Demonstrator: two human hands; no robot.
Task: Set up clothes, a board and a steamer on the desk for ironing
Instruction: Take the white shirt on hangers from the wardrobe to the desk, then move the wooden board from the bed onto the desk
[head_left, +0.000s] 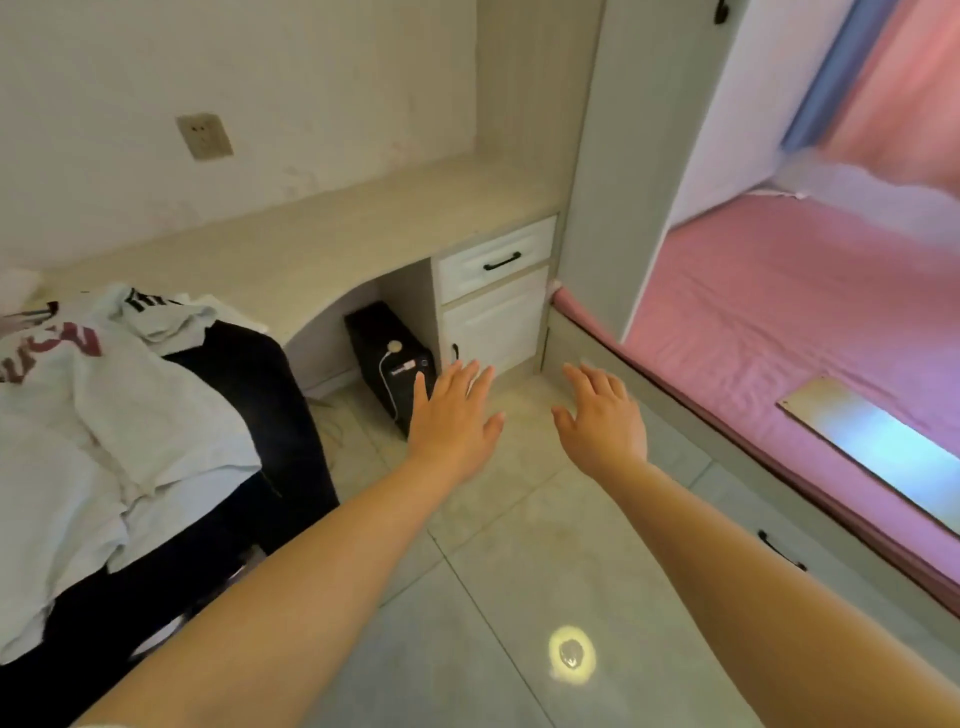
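Note:
White clothes (88, 415) with dark red lettering lie in a heap over a black chair (260, 405) at the left. The pale wooden desk (332, 228) runs along the wall behind them. A flat board (872, 447) with a shiny face lies on the pink bed at the right. My left hand (452, 410) and my right hand (602, 415) stretch forward side by side above the floor, palms down, fingers straight, holding nothing. No steamer is in view.
A black computer tower (387, 358) with a white cable stands under the desk. White drawers (493, 260) flank it. The pink bed (779, 312) fills the right side, with a drawer below its frame. A wall socket (204, 136) sits above the desk. Tiled floor lies underfoot.

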